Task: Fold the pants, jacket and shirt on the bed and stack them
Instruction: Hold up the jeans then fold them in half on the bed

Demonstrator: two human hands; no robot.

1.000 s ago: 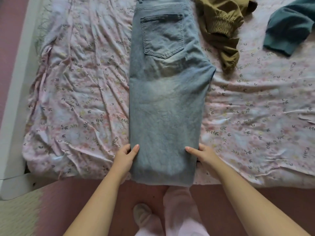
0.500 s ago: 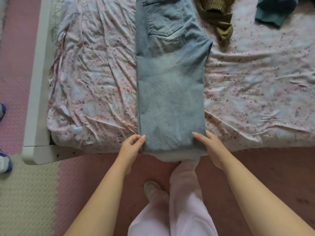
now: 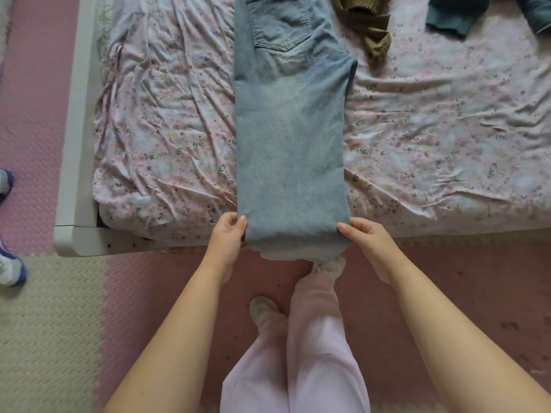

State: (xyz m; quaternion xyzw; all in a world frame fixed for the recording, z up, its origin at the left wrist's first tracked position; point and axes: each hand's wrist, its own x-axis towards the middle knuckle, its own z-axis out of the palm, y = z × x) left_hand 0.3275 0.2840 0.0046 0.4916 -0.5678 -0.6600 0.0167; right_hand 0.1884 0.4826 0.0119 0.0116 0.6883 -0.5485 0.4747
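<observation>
Light blue jeans [image 3: 290, 138] lie folded lengthwise on the bed, back pocket up, legs running toward me and hanging over the near edge. My left hand [image 3: 228, 235] pinches the left side of the legs at the bed's edge. On the opposite side my right hand [image 3: 368, 238] grips the right edge of the legs. An olive jacket [image 3: 368, 25] is bunched at the top, right of the jeans. A teal shirt [image 3: 453, 13] lies at the top right, partly out of frame.
The bed [image 3: 149, 138] has a wrinkled pink floral sheet and a white frame [image 3: 74, 144] along its left side and near corner. Pink and beige floor mats lie below. My legs in pink trousers [image 3: 298, 368] stand by the bed. A shoe [image 3: 10, 268] sits far left.
The view has tilted down and back, so the bed sits higher in frame. Both hands went from lying flat beside the jeans' legs to gripping their edges.
</observation>
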